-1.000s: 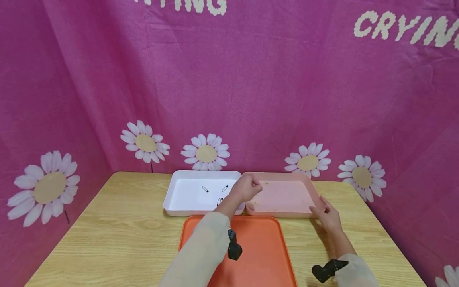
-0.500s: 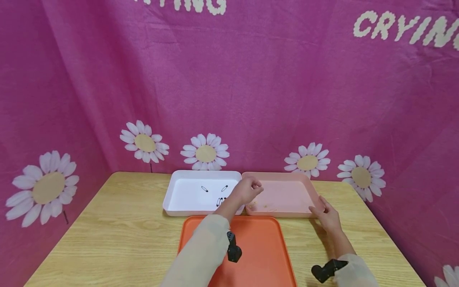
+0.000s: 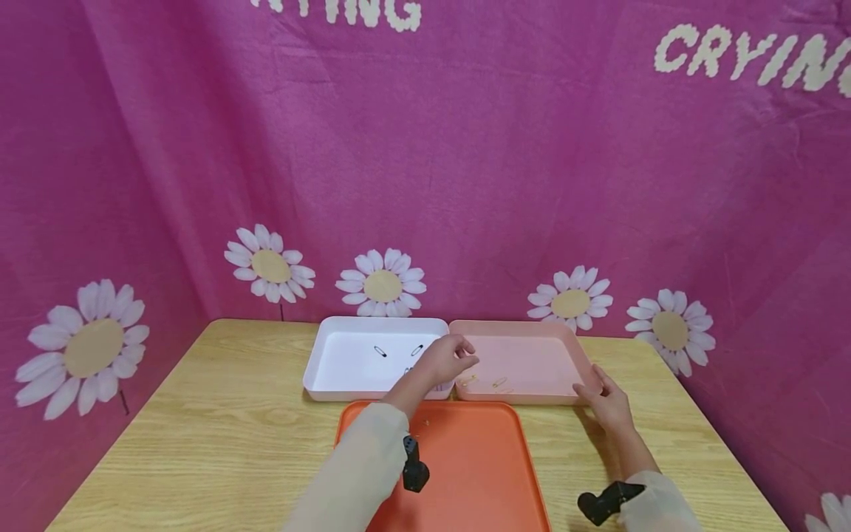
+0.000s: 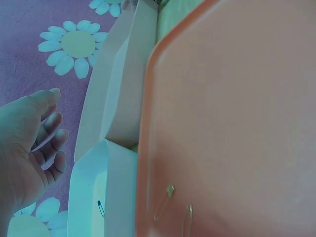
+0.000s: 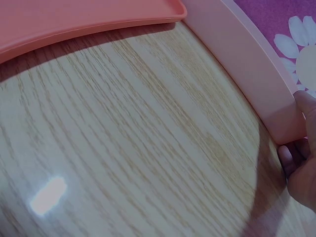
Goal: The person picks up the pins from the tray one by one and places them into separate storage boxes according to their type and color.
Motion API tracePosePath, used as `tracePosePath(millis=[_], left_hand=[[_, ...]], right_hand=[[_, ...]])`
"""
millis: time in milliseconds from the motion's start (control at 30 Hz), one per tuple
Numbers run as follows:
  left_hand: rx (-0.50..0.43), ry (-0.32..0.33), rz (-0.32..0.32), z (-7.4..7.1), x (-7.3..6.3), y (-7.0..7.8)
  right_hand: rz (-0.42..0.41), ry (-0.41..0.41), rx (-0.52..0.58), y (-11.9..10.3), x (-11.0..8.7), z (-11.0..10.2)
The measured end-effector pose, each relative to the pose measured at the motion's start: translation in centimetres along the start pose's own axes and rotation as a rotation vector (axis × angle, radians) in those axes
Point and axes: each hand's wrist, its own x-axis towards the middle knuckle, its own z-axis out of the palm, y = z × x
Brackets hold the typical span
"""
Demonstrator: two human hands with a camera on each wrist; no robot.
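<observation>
My left hand (image 3: 444, 360) hovers above the join of the white tray (image 3: 326, 362) and the pink tray (image 3: 532, 355), its fingers loosely bent. In the left wrist view, that hand (image 4: 29, 143) has nothing between thumb and fingers. My right hand (image 3: 608, 403) grips the pink tray's near right corner; in the right wrist view, the thumb (image 5: 303, 101) lies against its wall and the other fingers curl at the bottom edge. Gold safety pins (image 3: 499, 382) lie near the front left of the pink tray. Several black safety pins (image 3: 380, 351) lie in the white tray.
An orange tray (image 3: 472, 473) sits in front of the two trays, with gold safety pins (image 4: 167, 200) near its far left corner. All stand on a wooden table (image 3: 233, 421). A purple cloth (image 3: 465, 185) with daisies hangs behind.
A gold safety pin has dropped into the front of the pink tray. My left hand has loosened and shifted left, uncovering pins on the orange tray. The right hand stays put.
</observation>
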Motion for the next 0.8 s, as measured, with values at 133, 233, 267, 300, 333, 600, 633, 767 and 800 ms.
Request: tracePosePath(millis=[133, 233, 267, 300, 333, 600, 633, 767, 800], left_hand=[[-0.015, -0.022, -0.019, -0.2, -0.8, -0.6], [-0.021, -0.028, -0.013, -0.3, -1.4, -1.1], [-0.021, -0.029, -0.013, -0.3, -1.6, -1.3], [-0.018, -0.029, -0.013, -0.4, -1.7, -1.5], [-0.016, -0.026, -0.008, -0.5, -1.9, -1.6], [0.000, -0.022, 0.061, -1.1, -2.9, -3.0], [-0.001, -0.022, 0.069, -1.2, -3.1, -3.1], [0.008, -0.033, 0.093, -1.5, -3.8, -3.7], [0.015, -0.035, 0.096, -1.6, -3.9, -3.8]], right_hand=[[-0.004, 0.001, -0.003, 0.0, 0.0, 0.0], [-0.009, 0.002, -0.006, 0.0, -0.1, -0.1], [-0.012, 0.002, -0.005, 0.0, -0.1, -0.1], [-0.015, 0.001, -0.004, 0.0, -0.1, 0.0], [-0.018, 0.000, -0.004, 0.0, -0.1, 0.0], [-0.033, 0.012, -0.013, -0.1, -0.1, -0.1], [-0.033, 0.009, -0.015, -0.1, -0.1, -0.1], [-0.024, -0.001, -0.016, 0.0, -0.2, -0.1], [-0.025, 0.001, -0.015, 0.0, -0.2, -0.1]])
